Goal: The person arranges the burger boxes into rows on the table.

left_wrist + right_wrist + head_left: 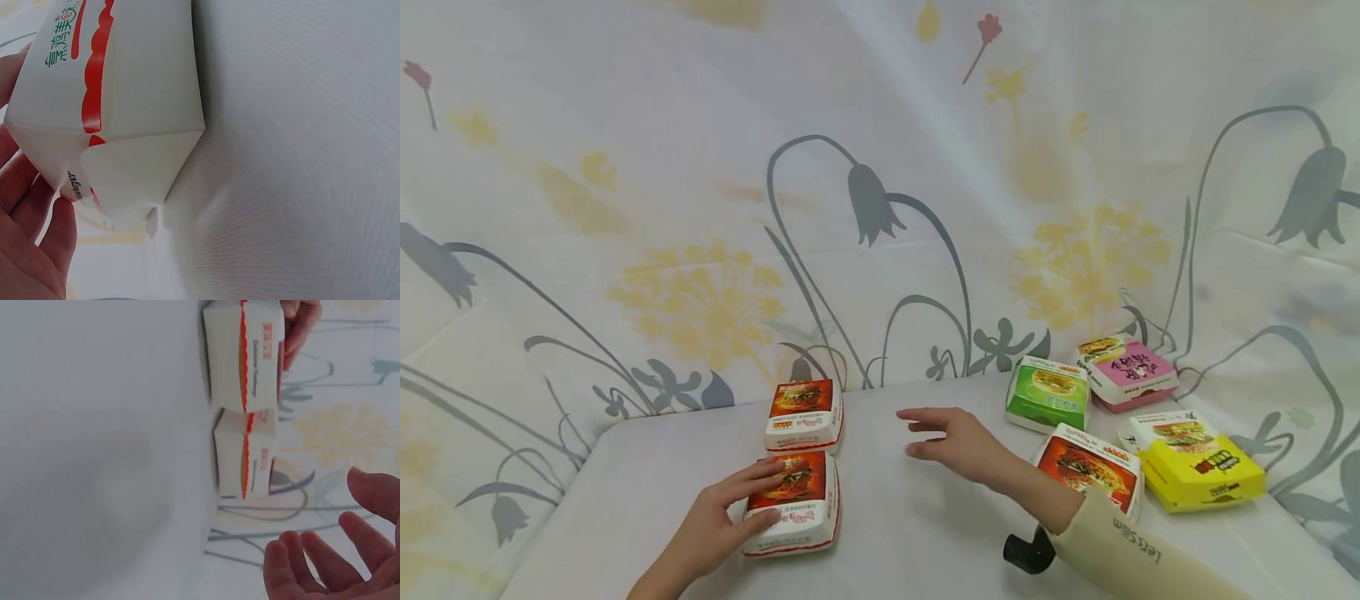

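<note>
My left hand [718, 517] rests on the top left of the nearer red-and-white burger box [805, 496], fingers reaching across the lid. In the left wrist view, fingertips lie at the upper edge of that box [147, 69], which sits on the white cloth. A matching burger box [805, 412] stands right behind it, in line. My right hand [962, 442] hovers over the middle of the table with nothing in it, fingers loosely spread and pointing left. In the right wrist view, this hand [344, 550] appears at lower right, apart from both boxes.
On the right stand a green burger box [1048, 396], a pink one [1127, 371], a yellow one [1202, 462] and another red one [1093, 471], partly behind the right forearm. A black curved object [1030, 550] shows by the sleeve. A flower-printed curtain [887, 275] backs the white table [917, 525].
</note>
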{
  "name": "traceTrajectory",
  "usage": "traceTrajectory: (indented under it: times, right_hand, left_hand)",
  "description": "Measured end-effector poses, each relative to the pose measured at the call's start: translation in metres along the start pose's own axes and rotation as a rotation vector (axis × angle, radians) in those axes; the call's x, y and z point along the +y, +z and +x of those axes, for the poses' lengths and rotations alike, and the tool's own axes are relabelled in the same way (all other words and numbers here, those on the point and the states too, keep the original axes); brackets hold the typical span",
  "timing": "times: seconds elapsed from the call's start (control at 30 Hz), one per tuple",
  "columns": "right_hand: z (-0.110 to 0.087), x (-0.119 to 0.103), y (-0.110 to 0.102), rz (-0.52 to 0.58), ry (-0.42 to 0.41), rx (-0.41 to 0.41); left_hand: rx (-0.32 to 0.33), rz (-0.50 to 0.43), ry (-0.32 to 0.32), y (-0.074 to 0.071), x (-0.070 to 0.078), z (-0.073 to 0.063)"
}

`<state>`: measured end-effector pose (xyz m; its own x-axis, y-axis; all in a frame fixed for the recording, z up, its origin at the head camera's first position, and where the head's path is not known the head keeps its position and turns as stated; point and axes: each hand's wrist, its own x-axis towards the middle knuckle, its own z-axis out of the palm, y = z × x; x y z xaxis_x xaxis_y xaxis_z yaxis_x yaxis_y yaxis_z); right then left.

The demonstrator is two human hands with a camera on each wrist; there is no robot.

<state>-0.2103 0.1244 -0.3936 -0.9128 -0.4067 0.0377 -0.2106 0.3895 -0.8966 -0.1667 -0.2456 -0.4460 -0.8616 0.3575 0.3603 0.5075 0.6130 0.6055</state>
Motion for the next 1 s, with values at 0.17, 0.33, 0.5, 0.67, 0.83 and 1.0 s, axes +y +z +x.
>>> traceTrajectory:
  times: [0.17,0.33,0.5,0.67,0.83,1.0]
  right_hand:
    - [-0.004,-0.003,-0.036,0.015,-0.03,0.02]
    - [-0.008,0.0,-0.074,0.002,-0.012,0.068]
    - [-0.01,0.013,-0.108,-0.025,0.026,0.13]
    - [-0.015,0.031,-0.139,-0.014,0.058,0.172]
    - [-0.02,0.048,-0.166,0.019,0.092,0.196]
    - [-0.024,0.059,-0.187,-0.025,0.161,0.227]
  left_hand:
    - [0.015,-0.001,-0.005,-0.001,0.001,-0.001]
    - [0.017,-0.011,0.0,-0.001,0.001,-0.001]
    - [0.015,-0.008,-0.013,-0.002,0.003,-0.002]
    - [0.012,-0.033,-0.034,-0.003,0.004,-0.002]
    - [-0.021,-0.067,-0.081,0.0,0.003,-0.001]
    - [-0.015,-0.055,-0.066,0.001,0.002,0.0]
